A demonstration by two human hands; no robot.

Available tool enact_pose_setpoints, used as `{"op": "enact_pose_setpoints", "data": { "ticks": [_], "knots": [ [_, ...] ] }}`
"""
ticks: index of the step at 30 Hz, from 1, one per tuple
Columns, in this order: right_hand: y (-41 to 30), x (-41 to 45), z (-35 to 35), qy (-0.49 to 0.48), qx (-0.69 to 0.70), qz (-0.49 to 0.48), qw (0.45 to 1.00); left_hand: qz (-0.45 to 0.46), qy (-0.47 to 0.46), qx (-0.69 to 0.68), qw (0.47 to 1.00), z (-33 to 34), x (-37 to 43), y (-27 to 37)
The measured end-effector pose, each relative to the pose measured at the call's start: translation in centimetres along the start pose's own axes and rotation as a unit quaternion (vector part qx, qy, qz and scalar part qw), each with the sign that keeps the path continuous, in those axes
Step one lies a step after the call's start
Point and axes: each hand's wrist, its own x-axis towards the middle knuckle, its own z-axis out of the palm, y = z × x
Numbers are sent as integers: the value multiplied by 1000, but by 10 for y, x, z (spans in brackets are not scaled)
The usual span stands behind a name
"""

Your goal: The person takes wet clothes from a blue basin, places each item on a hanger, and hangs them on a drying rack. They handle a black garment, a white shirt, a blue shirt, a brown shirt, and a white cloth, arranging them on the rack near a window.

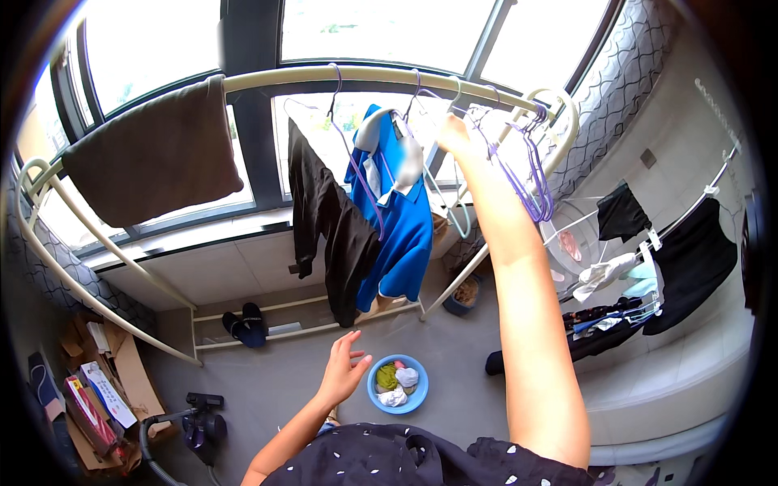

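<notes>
My right hand (453, 133) is raised to the cream rail (377, 74), closed around the neck of a pale green clothes hanger (465, 222); glare blurs its fingers. To its left a blue garment with a white collar (395, 243) hangs from a purple hanger (416, 91). Beside that, black trousers or a similar dark garment (331, 237) hang from another purple hanger (364, 176). My left hand (344, 372) is low over the floor with its fingers apart, holding nothing. Just right of it stands a blue basin (419, 398) with several bunched cloths inside.
Several purple hangers (538, 176) crowd the rail's right end. A brown towel (158, 155) drapes over its left. Dark slippers (246, 325) rest by the lower bars. Cardboard boxes (130, 370) and a vacuum cleaner (203, 425) stand at left. Black clothing (693, 261) hangs at right.
</notes>
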Motion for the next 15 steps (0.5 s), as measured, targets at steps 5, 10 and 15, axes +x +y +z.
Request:
{"op": "enact_pose_setpoints", "data": {
  "ticks": [5, 10, 15],
  "knots": [
    [-10, -90, 23, 218, 179, -68, 957, -22, -44, 12, 999, 12, 1, 5],
    [33, -272, 41, 200, 351, 25, 914, -50, -90, 43, 994, 24, 1, -3],
    [54, -488, 87, 69, 357, 153, 919, -79, -169, 92, 978, 42, -1, -24]
  ]
}}
